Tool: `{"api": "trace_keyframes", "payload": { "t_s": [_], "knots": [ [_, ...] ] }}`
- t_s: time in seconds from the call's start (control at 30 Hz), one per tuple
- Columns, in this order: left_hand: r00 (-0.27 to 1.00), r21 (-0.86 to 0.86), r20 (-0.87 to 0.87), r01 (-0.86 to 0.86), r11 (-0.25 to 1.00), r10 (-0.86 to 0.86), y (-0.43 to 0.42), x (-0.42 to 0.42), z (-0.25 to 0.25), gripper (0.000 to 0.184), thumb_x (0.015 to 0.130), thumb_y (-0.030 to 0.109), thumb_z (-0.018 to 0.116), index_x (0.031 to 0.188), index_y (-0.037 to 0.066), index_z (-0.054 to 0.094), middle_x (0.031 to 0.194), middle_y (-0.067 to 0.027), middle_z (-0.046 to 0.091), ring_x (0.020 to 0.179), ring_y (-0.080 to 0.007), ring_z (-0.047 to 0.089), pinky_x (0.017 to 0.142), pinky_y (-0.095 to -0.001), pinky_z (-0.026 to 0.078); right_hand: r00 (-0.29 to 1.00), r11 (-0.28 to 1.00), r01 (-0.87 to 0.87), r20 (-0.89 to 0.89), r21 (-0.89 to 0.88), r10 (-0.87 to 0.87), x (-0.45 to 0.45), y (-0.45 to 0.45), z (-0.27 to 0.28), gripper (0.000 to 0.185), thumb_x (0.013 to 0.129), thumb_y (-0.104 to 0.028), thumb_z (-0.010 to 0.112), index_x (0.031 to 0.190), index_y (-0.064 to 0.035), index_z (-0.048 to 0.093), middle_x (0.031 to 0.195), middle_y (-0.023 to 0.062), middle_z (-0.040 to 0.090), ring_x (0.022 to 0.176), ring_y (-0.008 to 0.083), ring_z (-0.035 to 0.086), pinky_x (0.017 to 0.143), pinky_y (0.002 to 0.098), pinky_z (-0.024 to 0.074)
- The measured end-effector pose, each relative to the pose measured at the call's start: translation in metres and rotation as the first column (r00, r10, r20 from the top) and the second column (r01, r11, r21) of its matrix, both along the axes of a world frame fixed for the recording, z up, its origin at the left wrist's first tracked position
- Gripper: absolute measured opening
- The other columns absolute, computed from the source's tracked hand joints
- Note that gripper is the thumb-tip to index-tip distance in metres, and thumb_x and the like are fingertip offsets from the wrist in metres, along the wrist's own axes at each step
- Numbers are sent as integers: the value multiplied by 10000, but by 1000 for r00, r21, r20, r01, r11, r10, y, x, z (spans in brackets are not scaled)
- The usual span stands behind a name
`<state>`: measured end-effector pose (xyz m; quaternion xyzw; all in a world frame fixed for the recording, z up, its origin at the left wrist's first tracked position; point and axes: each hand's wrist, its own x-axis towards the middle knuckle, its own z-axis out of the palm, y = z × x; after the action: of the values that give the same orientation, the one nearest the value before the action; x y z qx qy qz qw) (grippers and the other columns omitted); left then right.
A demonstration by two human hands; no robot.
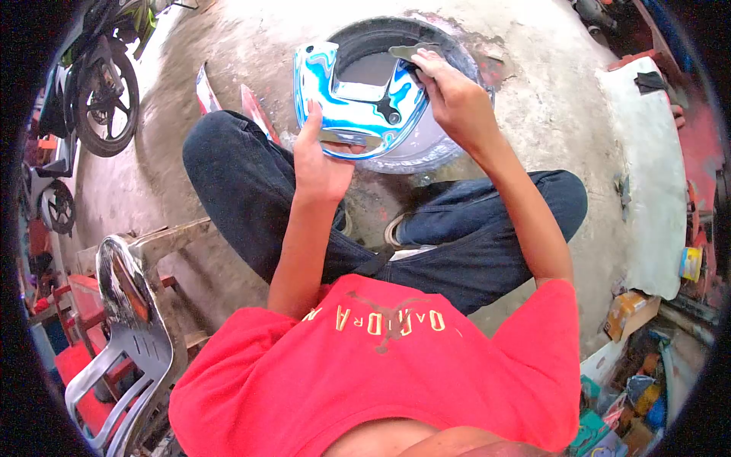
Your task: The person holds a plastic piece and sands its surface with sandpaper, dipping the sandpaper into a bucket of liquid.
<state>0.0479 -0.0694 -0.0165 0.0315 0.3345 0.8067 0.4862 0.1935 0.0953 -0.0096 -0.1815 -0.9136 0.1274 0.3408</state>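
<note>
A shiny blue and white curved panel [343,114] with a deep notch is held over a round dark basin [476,68] of greyish water. My left hand [324,156] grips the panel's lower left edge, thumb on its face and fingers beneath. At the panel's upper right, my right hand [457,99] is closed on a thin dark sheet [415,53], its fingertips near the panel's edge. Whether the sheet touches the panel cannot be made out.
Red and white panel pieces [255,110] lie left of the basin. Motorcycles [106,99] stand at the upper left, a grey plastic chair [141,343] at the lower left. A large pale panel [651,183] and a cluttered box [640,396] are on the right.
</note>
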Motion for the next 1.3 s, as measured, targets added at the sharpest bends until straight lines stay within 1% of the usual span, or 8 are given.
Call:
{"api": "trace_keyframes", "payload": {
  "t_s": [0.23,0.37,0.67,0.83,0.97,1.1,1.2,1.3],
  "knots": [
    [1000,40,20,21,999,-21,-3,-9,2,424,1016,317,527,1374,94,490,1272,-118,615,1145,-280,622,972,-474,502,915,912,-401,79,90,394,1,-41,7,452,825,-4,623,1269,-89,639,1298,132,646,1252,284,595,1062,408,479],
    [999,-18,13,43,999,-43,-4,-9,2,460,1005,318,548,1390,77,477,1305,-134,594,1156,-292,613,976,-494,503,998,988,-69,6,138,69,9,17,6,299,932,-76,605,1226,-46,652,1213,174,672,1168,313,638,974,383,525],
    [972,239,181,102,966,-147,-5,-11,8,618,941,107,531,1516,111,304,1454,-177,484,1338,-380,472,1094,-634,359,981,917,127,-92,-378,-174,7,-6,1,271,971,-115,586,1211,-8,648,1087,230,693,991,373,690,857,389,547],
    [986,235,45,146,961,-161,-4,-1,17,519,962,121,506,1459,34,381,1448,-192,489,1338,-366,483,1101,-585,391,982,984,52,-171,-171,-82,-3,-14,-12,298,982,-108,589,1264,-28,635,1088,221,703,974,299,718,809,331,552],
    [992,246,57,98,964,-116,-3,-3,11,504,995,172,474,1470,43,372,1451,-200,489,1337,-362,485,1098,-580,393,995,982,-104,16,160,103,-5,-44,-4,422,864,-38,595,1285,-51,624,1328,156,624,1236,292,602,1033,424,486],
    [989,236,118,64,970,-94,-2,-6,1,510,1021,250,450,1483,56,359,1446,-213,491,1338,-366,483,1098,-582,390,951,940,-308,10,145,310,-6,-45,-8,422,850,-46,583,1269,-64,625,1316,144,633,1245,284,598,1069,427,468],
    [990,223,121,41,974,-69,-1,-2,8,528,1024,295,452,1488,63,355,1449,-219,486,1339,-370,480,1105,-595,371,998,1000,-23,-52,-6,23,-9,-11,-6,420,852,36,587,1258,-57,641,1284,175,639,1233,331,595,1041,427,480],
    [990,243,119,39,969,-69,2,-4,0,545,1026,315,438,1497,59,339,1454,-221,477,1340,-379,475,1106,-606,364,993,990,-115,-21,84,117,-4,-33,-11,425,856,24,584,1269,-63,635,1296,173,635,1235,320,597,1052,429,473]
  ]
}}
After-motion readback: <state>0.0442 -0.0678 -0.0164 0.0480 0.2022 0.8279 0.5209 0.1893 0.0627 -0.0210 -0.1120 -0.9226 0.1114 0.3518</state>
